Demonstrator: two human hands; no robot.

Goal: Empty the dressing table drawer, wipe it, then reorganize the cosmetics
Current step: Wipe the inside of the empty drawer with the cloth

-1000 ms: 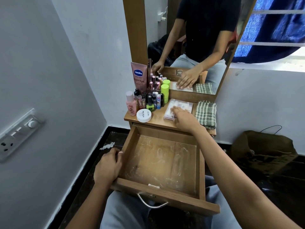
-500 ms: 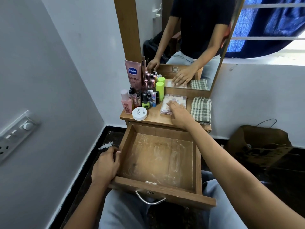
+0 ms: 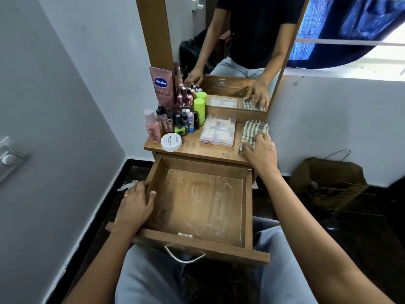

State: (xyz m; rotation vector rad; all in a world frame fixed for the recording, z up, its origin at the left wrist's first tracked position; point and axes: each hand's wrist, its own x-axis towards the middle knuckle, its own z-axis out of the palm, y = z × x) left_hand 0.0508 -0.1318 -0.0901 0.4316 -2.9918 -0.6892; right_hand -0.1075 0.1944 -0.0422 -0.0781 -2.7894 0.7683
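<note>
Two hands in view, both bare; lap in light jeans [image 3: 151, 279] nearest the camera, just under the pulled-out drawer [image 3: 203, 243]; metal handle [image 3: 185, 258] on the drawer front, above the knees; drawer floor shows bare wood with whitish smears, no cosmetics in it; left hand [image 3: 134, 205] grips the drawer's left wall, thumb curled over the inside face, fingers down the outside; ring on one finger; small white scrap [image 3: 127, 186] on the dark floor just beyond that hand; right hand [image 3: 262, 150] reaches past the drawer's far right corner onto the tabletop [image 3: 197, 151]; it rests on the near end of the checked cloth [image 3: 252, 129] with fingers spread and lying on top, not closed round it; cloth sits at the right end of the tabletop, touching the mirror base; clear plastic box [image 3: 218, 132] just left of the cloth; white round jar [image 3: 171, 142] at the front left edge; pink bottle [image 3: 151, 126] beside it; cluster of small bottles [image 3: 179, 121] behind the jar; green bottle [image 3: 199, 110] and Vaseline tube [image 3: 161, 86] at the back, against the mirror [image 3: 241, 51]; brown bag [image 3: 328, 183] on the floor to the right; wall switch [image 3: 8, 159] far left; blue curtain [image 3: 350, 25] at the window.
</note>
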